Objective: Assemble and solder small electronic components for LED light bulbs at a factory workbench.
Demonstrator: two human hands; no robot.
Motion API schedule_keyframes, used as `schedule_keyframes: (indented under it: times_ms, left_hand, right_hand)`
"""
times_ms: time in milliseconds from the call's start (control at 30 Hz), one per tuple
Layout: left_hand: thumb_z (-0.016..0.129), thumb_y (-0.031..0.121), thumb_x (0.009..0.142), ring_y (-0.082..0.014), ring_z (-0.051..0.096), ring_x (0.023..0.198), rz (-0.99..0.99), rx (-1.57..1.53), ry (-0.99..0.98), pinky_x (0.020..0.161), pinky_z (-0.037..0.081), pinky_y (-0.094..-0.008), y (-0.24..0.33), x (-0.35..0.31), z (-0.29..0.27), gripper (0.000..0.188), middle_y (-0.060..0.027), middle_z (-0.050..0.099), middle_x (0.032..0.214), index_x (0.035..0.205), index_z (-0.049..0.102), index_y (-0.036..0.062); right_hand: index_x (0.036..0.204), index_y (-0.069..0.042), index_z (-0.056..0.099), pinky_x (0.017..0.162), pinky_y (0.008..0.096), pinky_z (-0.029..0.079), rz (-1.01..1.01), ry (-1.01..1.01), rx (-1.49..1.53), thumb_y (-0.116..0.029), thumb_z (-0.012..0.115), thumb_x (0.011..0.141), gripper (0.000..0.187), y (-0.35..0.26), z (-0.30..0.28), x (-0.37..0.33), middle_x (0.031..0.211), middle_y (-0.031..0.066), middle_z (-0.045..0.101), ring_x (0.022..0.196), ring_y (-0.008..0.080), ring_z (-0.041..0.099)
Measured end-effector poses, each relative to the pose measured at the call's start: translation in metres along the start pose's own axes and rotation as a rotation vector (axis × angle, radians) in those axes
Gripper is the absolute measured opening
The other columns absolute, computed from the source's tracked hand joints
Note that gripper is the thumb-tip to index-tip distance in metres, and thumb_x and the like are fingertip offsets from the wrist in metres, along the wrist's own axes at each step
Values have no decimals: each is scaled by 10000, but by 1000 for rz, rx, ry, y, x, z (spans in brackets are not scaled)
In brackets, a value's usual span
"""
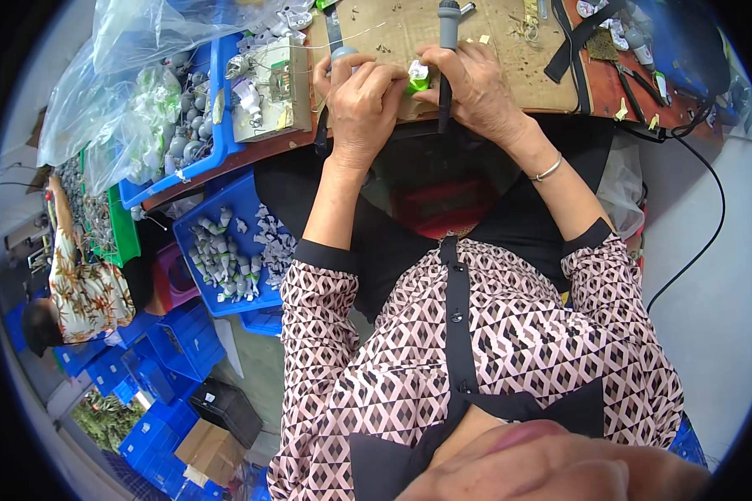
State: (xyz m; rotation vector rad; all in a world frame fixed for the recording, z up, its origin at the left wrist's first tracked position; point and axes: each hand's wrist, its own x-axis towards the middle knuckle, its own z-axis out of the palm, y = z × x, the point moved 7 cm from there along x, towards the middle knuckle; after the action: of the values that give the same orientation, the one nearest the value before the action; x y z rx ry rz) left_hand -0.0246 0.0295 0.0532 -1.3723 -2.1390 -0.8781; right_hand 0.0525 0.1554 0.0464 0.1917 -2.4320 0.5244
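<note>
Over the table's near edge, my left hand (361,108) and my right hand (479,90) are close together with bent fingers. Between their fingertips sits a small bright green and white piece (418,77), pinched from both sides. A rounded grey part (342,53) shows at the left index finger; whether that hand grips it, I cannot tell. Against the right fingers stands a grey cylinder (449,29) with a dark end. Below it a black strip (444,113) runs down past the table edge. The fingers partly hide how these two join.
Left of my hands are a white box with exposed wires (280,88) and a blue bin (219,108) of grey parts under plastic. A lower blue tray (194,275) holds more. Pliers (631,92) and a black cable (710,167) lie right. Another person (88,292) works far left.
</note>
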Motion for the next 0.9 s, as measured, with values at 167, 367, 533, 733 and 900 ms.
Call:
schedule_keyframes:
  times_ms: [167,367,533,733,900]
  left_hand:
    - [760,131,766,-208,586,988,-2,-5,12,1036,297,-481,0,-1,0,115,19,651,790,842,680,164]
    - [768,143,756,-216,581,1014,-9,2,-3,1042,297,-487,-1,-3,1,131,13,661,845,852,679,156]
    - [767,186,779,-229,559,1080,-35,32,12,1062,283,-506,3,4,-4,113,7,655,949,840,685,138]
    - [750,199,808,-230,549,1089,-39,19,-24,1062,277,-509,2,8,2,98,10,650,961,815,686,125]
    - [751,185,804,-225,550,1068,-73,-40,6,1039,290,-496,1,5,4,92,17,654,945,808,682,125]
  right_hand:
    - [1203,-95,524,810,414,472,16,10,2,-189,806,776,521,1,1,1,1041,66,668,890,308,622]
    - [1156,-120,481,816,424,468,-65,16,33,-228,765,818,455,-2,2,3,895,93,615,896,313,617]
    - [1185,-94,462,812,422,515,-5,3,127,-67,801,768,538,1,6,0,1119,111,624,993,349,626]
    - [1213,-90,421,792,414,529,-33,10,156,-33,778,797,551,0,7,1,1169,130,589,989,354,627]
    - [1209,-90,424,786,413,532,-29,19,177,-12,762,803,533,1,8,3,1171,128,588,983,358,630]
